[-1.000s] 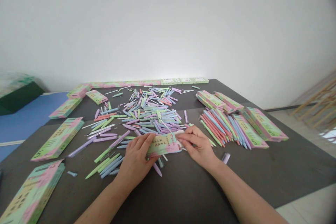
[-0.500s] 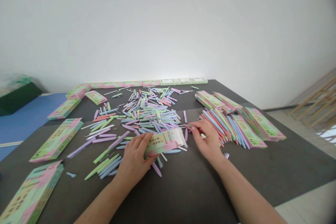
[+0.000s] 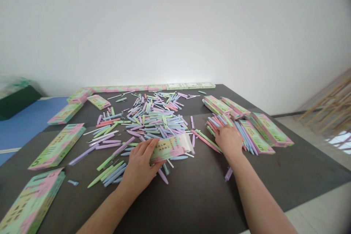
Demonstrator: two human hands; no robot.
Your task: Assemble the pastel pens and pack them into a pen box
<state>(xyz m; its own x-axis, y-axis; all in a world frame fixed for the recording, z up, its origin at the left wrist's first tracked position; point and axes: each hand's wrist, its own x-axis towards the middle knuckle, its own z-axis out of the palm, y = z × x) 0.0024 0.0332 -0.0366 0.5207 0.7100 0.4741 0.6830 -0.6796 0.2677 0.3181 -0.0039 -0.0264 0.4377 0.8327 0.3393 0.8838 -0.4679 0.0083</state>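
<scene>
A pastel box (image 3: 171, 147) is held at its left end by the left hand (image 3: 138, 166), low at the centre of the frame, with the fingers (image 3: 145, 148) curled closely over its upper edge. The right hand (image 3: 229, 140) is laid on a fanned row of pens (image 3: 219, 122) right of centre, its fingers bunched; whether a pen is gripped cannot be told. A loose heap of pens (image 3: 153, 117) is spread across the dark table (image 3: 192, 197) just above the box. Stacked boxes (image 3: 270, 129) are placed at the right, more boxes (image 3: 57, 146) at the left, and a row of boxes (image 3: 153, 87) along the far edge.
</scene>
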